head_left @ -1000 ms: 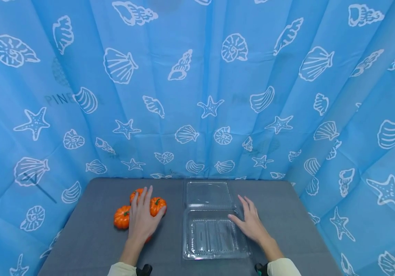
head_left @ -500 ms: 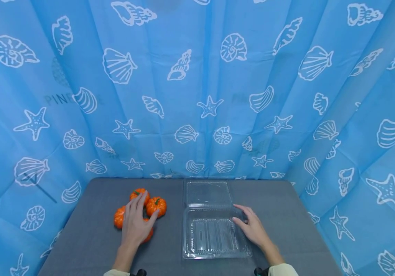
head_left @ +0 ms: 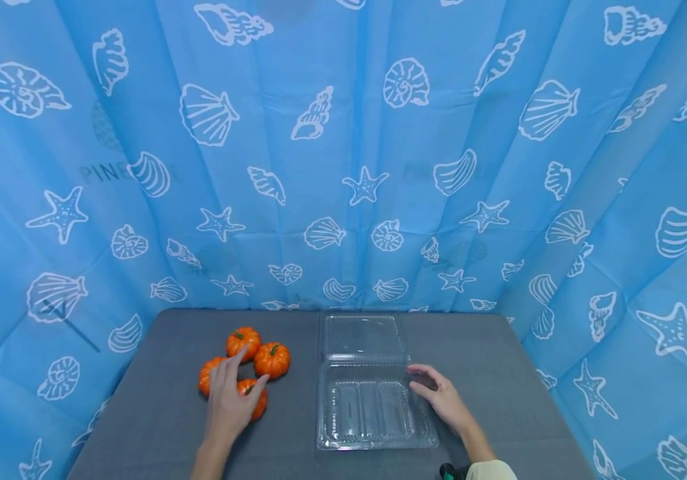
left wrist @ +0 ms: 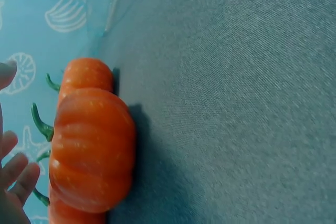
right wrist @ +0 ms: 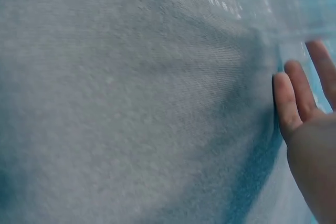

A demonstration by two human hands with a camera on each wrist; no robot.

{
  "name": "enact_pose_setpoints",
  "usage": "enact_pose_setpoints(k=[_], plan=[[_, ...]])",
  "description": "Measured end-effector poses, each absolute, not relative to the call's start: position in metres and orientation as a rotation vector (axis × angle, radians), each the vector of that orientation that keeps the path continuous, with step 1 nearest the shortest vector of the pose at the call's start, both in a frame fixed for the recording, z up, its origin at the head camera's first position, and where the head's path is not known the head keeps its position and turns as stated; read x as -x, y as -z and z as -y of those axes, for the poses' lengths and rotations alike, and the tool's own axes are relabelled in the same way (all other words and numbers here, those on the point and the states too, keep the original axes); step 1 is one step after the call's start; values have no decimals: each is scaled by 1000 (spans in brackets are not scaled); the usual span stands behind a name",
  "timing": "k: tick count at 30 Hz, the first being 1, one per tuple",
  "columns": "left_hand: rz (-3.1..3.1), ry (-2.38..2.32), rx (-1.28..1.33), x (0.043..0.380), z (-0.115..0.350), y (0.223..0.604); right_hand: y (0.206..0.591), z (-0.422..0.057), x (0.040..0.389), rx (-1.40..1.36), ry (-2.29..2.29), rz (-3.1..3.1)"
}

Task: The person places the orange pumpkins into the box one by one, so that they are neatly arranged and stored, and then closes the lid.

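Several small orange pumpkins with green stems sit clustered on the left of the table: a back one, a right one and a front one among them. My left hand hovers over the front of the cluster, fingers spread, partly covering the left pumpkin. In the left wrist view, a gap shows between the fingers and the nearest pumpkin. A clear plastic clamshell box lies unfolded in the middle. My right hand is at its right edge with loosely bent fingers; contact is unclear.
The box's lid half lies flat toward the back of the grey-covered table. A blue curtain with white shell prints hangs behind the table and along both sides.
My left hand has drawn back toward the near side and left, uncovering the back and front pumpkins. My right hand has shifted slightly, its fingers bending more beside the box.
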State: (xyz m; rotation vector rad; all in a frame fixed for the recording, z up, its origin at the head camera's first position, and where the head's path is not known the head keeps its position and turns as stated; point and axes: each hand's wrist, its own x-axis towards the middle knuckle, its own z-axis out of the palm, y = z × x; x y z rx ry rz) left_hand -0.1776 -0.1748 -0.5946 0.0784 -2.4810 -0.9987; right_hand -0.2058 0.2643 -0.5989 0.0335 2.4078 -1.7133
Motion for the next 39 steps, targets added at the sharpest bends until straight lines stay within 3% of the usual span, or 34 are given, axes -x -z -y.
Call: enact_pose_setpoints(k=[18, 39], plan=[[2315, 1017, -61, 164, 188, 613, 611, -276, 207, 103, 1844, -2062], [2776, 1261, -449, 154, 184, 613, 613, -286, 204, 63, 1961, -1953]])
